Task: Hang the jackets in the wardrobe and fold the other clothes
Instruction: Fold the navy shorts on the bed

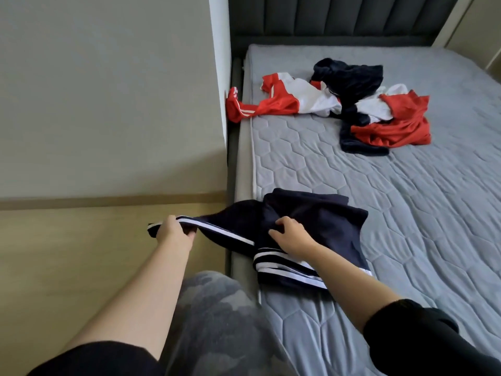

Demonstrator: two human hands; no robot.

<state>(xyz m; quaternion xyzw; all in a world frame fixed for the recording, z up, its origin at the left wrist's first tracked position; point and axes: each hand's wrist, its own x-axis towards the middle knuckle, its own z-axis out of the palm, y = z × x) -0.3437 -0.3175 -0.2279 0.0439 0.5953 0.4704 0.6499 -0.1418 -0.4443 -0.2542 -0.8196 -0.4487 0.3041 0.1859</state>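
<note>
A bed fills the right side: a grey mattress (406, 202) quilted in hexagons lies on a grey upholstered frame (244, 164), with a dark grey headboard (339, 14) of vertical padded channels at its far end. A pale wall (95, 90) stands at the left, its white end face (218, 50) just beside the bed's left edge. Below the wall, a tan skirting board (108, 203) meets light wood flooring (67, 253). The light is soft and even.
</note>
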